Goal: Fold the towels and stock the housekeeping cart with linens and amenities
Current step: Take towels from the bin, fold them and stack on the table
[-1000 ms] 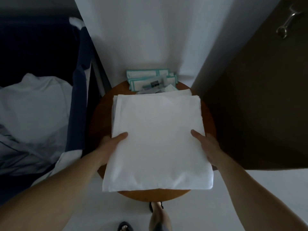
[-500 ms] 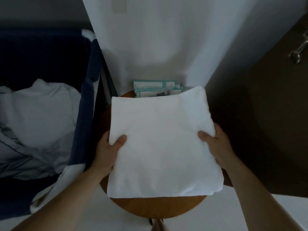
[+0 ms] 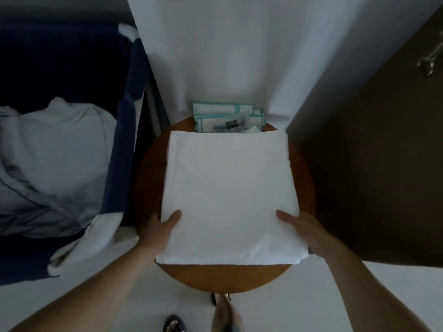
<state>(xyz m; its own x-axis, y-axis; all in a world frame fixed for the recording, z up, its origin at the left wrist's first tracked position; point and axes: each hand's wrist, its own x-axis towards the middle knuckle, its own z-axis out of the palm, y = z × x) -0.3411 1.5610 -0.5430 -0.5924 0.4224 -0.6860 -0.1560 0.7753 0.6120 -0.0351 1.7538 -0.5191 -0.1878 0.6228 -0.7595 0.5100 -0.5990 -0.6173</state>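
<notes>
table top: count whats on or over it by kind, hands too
folded white towel: 1
teal-edged packets: 2 clearly seen; edges of more beneath, not countable
clear sachet: 1
hands gripping the towel: 2, left hand and right hand
total: at least 6

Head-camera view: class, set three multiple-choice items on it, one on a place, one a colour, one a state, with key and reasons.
1. Where do the teal-edged flat packets lie?
A. on the round brown wooden table
B. on the floor
C. in a drawer
2. What colour is the fabric cart bag at left?
A. red
B. navy blue
C. yellow
3. How is the white fabric towel?
A. rolled
B. crumpled
C. folded flat
Key: 1A, they rest on the tabletop; 2B, its side is dark blue; 3C, left hand and right hand grip its flat square.
</notes>
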